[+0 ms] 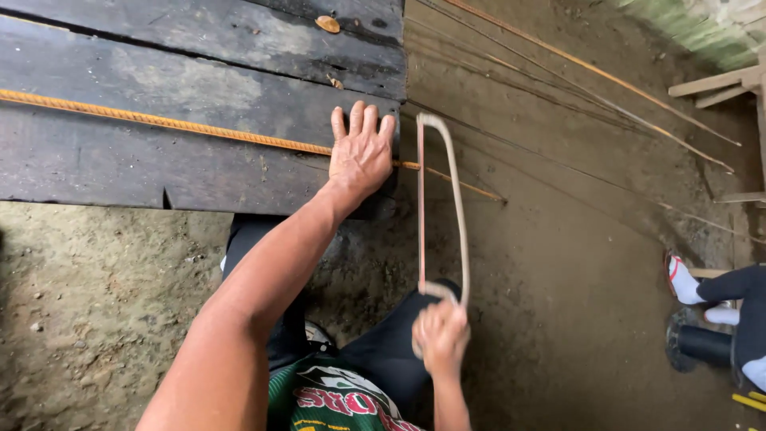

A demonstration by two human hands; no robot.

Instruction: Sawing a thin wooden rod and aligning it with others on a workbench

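Rebar (159, 121) runs off the left edge; under the left hand (361, 153) a stretch is hidden, so the contact w/ palm can't be seen. Hacksaw (441, 209) handle is buried in the right hand (441, 335); blade teeth too small to tell. Planks (199, 72) cut off top & left. Other person at right edge: only a sock (684, 281) & dark sleeve (738, 287) show. Long rods (606, 76) fade out, ends unclear.

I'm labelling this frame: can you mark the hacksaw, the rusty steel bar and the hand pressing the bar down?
hacksaw (457, 199), head view, on the curved frame.
rusty steel bar (159, 121), head view, mid-length on the planks.
left hand (361, 156), head view, back of the hand.
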